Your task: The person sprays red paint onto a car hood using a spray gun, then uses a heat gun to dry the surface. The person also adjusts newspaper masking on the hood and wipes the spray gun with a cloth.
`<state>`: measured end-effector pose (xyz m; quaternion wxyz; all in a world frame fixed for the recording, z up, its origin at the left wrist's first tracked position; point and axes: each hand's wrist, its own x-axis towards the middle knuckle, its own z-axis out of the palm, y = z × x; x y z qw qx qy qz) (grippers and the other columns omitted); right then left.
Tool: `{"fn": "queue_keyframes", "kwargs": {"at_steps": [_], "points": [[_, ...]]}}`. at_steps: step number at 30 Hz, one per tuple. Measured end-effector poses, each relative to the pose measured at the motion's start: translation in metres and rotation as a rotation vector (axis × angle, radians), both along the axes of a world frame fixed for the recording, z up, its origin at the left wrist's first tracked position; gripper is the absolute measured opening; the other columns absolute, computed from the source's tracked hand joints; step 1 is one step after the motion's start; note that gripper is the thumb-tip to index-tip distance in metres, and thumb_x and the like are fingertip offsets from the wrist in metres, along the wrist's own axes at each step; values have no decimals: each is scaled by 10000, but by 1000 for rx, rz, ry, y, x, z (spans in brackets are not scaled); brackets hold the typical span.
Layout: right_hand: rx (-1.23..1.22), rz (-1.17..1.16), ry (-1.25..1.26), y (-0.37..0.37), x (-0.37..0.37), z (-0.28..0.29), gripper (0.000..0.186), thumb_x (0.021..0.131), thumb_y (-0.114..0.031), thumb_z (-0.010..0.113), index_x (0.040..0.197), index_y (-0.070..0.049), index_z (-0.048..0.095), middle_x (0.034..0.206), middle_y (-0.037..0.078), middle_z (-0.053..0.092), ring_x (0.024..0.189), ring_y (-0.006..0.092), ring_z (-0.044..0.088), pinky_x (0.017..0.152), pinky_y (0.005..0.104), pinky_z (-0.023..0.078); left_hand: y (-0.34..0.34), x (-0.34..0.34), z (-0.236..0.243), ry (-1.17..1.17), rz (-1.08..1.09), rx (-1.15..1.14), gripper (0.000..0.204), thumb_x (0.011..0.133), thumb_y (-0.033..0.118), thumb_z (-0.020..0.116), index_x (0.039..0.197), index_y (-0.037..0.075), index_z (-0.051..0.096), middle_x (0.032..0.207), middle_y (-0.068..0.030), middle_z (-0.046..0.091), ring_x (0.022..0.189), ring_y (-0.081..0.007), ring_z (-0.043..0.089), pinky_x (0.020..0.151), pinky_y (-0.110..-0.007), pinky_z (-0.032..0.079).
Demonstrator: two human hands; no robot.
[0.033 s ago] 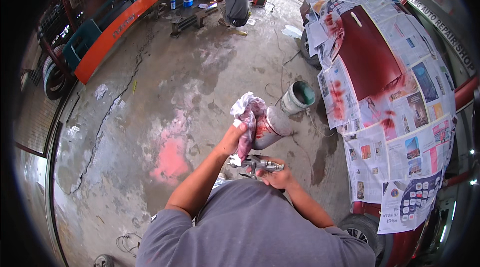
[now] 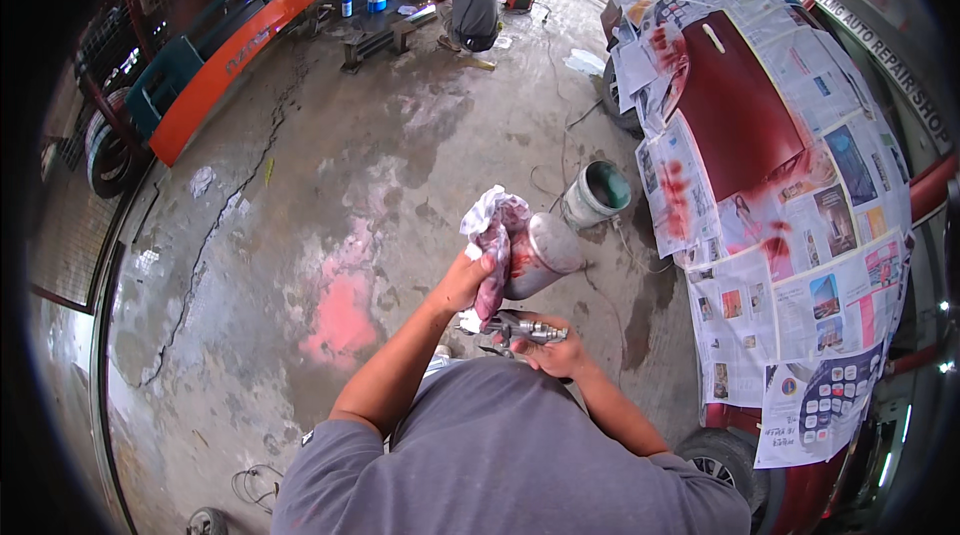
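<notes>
My left hand [image 2: 464,282] is closed on a crumpled white rag [image 2: 492,220] stained dark red. The rag presses against the side of a paint spray gun's cup [image 2: 545,253], a pale rounded container with red smears on it. Below the cup, my right hand [image 2: 556,353] grips the metal body of the spray gun [image 2: 530,329], its fingers wrapped round it and partly hidden. The gun is held just in front of my chest, above the concrete floor.
A bucket [image 2: 570,203] with a greenish inside stands beyond the cup. At right is a car covered in newspaper [image 2: 740,335], with a dark red panel [image 2: 735,105] exposed. A person [image 2: 470,10] crouches at the back; an orange bumper [image 2: 235,70] lies far left.
</notes>
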<state>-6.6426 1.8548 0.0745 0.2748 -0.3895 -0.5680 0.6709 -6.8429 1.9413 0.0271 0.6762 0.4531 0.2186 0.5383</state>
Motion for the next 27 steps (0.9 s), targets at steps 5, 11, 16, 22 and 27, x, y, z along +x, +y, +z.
{"fn": "queue_keyframes", "kwargs": {"at_steps": [5, 11, 16, 22, 27], "points": [[-38, 7, 22, 0, -8, 12, 424, 927, -160, 711, 1316, -38, 597, 1008, 14, 729, 587, 21, 506, 496, 198, 416, 5, -34, 0, 250, -230, 103, 772, 686, 573, 849, 1136, 2, 587, 1034, -64, 641, 965, -143, 581, 866, -340, 478], [-77, 42, 42, 10, -18, 29, 494, 925, -192, 710, 1359, -22, 548, 1041, 45, 721, 588, 33, 513, 483, 204, 424, 12, -39, 11, 208, -255, -12, 373, 807, 391, 763, 873, 43, 647, 824, -16, 656, 806, -92, 600, 716, -281, 479], [-33, 70, 93, 14, -22, 31, 529, 939, -188, 689, 1407, -26, 506, 1067, 87, 712, 594, 42, 514, 485, 199, 423, 18, -18, -13, -86, -46, -188, 171, 879, 232, 581, 891, 63, 595, 778, 3, 581, 726, -96, 548, 655, -282, 452], [8, 102, 87, 16, -18, 26, 536, 955, -143, 662, 1445, -49, 469, 1114, 140, 700, 536, 66, 500, 497, 208, 438, 35, 8, -14, -273, 34, -613, 203, 882, 230, 598, 981, 54, 581, 864, -16, 593, 745, -120, 551, 704, -277, 465], [31, 134, 48, 15, -16, 23, 511, 940, -105, 673, 1421, -52, 511, 1090, 101, 708, 597, 52, 533, 515, 194, 451, 51, 6, -13, -527, -244, -722, 237, 929, 225, 632, 1057, 26, 651, 943, -99, 691, 797, -208, 680, 717, -334, 559]]}}
